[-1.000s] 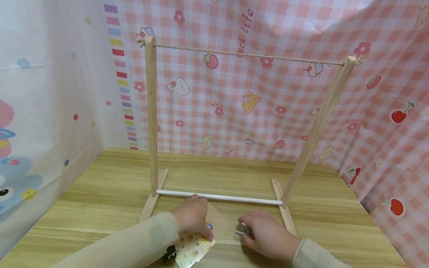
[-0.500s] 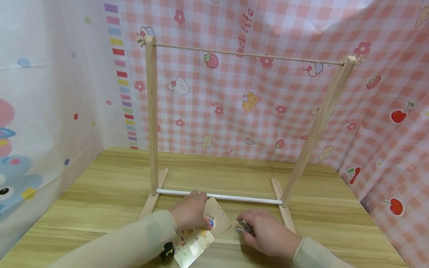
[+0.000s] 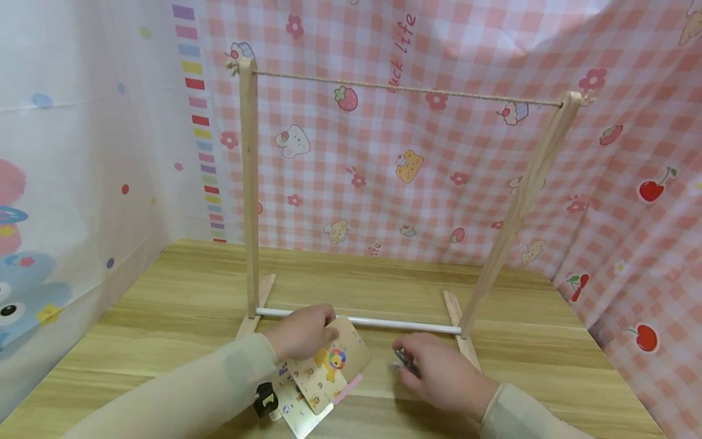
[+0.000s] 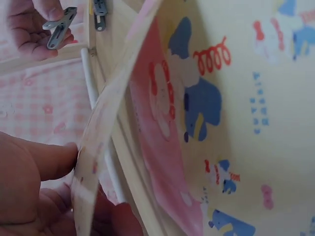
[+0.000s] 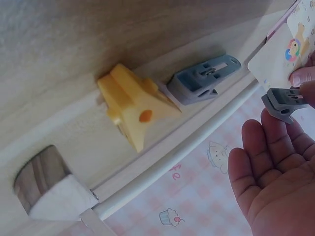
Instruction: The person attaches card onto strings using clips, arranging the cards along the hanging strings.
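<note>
My left hand [image 3: 304, 334] pinches a thin tan card with a cartoon lion, the lion card [image 3: 353, 347], by its edge, thumb on one side and fingers on the other. It is held tilted above several other printed cards [image 3: 309, 421], one of them pink [image 4: 157, 189]. To the right, my right hand [image 3: 446, 378] holds a grey clothespin [image 3: 407, 364] between thumb and fingertips. In the right wrist view the other fingers of that hand lie stretched out. The clothespin and the lion card are apart.
A wooden frame [image 3: 249, 183] with a rope [image 3: 406, 89] across its top and a white bar [image 3: 406, 326] near its foot stands behind my hands. A yellow clip [image 5: 138, 105] and another grey clothespin [image 5: 204, 78] lie on the table. A black item [image 3: 265, 400] sits beside the cards.
My left hand has moved slightly left and up, drawing the lion card off the other cards, so its lion and a pink edge below now show. My right hand stays almost still with the clothespin.
</note>
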Motion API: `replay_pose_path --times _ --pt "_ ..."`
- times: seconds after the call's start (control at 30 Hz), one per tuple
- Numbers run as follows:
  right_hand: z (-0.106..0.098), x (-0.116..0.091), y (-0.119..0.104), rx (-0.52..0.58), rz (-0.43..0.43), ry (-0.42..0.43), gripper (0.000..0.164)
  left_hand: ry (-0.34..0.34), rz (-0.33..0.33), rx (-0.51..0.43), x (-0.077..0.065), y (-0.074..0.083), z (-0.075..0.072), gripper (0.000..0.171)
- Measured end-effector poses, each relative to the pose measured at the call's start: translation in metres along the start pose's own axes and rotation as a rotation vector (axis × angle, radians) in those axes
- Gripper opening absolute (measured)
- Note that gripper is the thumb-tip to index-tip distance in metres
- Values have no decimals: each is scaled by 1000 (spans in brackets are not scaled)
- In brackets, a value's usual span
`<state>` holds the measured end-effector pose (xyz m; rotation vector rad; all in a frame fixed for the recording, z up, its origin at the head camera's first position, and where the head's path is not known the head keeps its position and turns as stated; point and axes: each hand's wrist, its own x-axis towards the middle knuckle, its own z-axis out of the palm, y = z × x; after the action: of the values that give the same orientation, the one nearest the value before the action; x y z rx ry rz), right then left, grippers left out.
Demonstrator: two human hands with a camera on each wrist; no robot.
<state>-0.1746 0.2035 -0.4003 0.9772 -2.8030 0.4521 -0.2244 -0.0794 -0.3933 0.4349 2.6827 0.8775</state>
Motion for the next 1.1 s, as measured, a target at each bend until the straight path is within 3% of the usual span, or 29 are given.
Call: replay_pose_path --times 0.17,0.33,0.6,0.83,1.1 --pt "-3 2 0 10 6 -3 27 7 31 -24 0 -3 -6 15" --pt "-6 4 0 21 -12 50 23 28 59 -75 1 -2 -13 11" --pt "-16 7 -1 89 47 48 26 73 78 -138 1 -2 -26 10" --pt "-22 9 -2 70 82 73 25 112 112 -149 0 1 -40 14" --pt "-26 13 -2 81 45 144 22 118 108 -210 -5 7 -55 13"
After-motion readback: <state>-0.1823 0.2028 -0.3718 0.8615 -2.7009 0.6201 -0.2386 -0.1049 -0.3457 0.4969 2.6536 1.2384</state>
